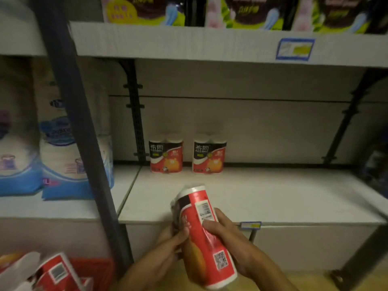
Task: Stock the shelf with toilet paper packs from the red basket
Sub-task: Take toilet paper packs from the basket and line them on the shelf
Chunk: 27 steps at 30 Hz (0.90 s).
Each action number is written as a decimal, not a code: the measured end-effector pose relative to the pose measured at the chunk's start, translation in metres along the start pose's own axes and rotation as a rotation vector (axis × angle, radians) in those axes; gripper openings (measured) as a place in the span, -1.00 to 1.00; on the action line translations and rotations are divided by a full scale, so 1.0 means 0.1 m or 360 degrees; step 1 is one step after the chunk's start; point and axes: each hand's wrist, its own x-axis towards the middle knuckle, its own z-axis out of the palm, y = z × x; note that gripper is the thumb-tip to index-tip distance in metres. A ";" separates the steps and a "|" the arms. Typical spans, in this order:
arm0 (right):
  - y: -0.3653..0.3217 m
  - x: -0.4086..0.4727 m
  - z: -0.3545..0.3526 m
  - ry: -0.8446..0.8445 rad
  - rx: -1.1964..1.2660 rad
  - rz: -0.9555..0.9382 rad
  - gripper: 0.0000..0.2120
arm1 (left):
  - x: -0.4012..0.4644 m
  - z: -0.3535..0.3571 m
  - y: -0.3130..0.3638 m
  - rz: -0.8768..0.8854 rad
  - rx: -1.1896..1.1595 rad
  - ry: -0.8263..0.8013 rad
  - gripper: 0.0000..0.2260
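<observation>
Both hands, left (168, 242) and right (228, 238), gripping toilet paper pack (204, 234) between them, before shelf (262, 198)

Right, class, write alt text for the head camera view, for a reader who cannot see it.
Both hands, left hand and right hand, hold a red toilet paper pack tilted in front of a nearly bare white shelf. Two matching packs stand upright, apart, at the shelf's back. The red basket with more packs sits at lower left.
</observation>
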 end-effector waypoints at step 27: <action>-0.92 0.17 -1.40 0.1061 -0.0413 -0.0652 -0.25 | 1.05 1.17 0.99 0.0818 0.0896 0.0090 -0.44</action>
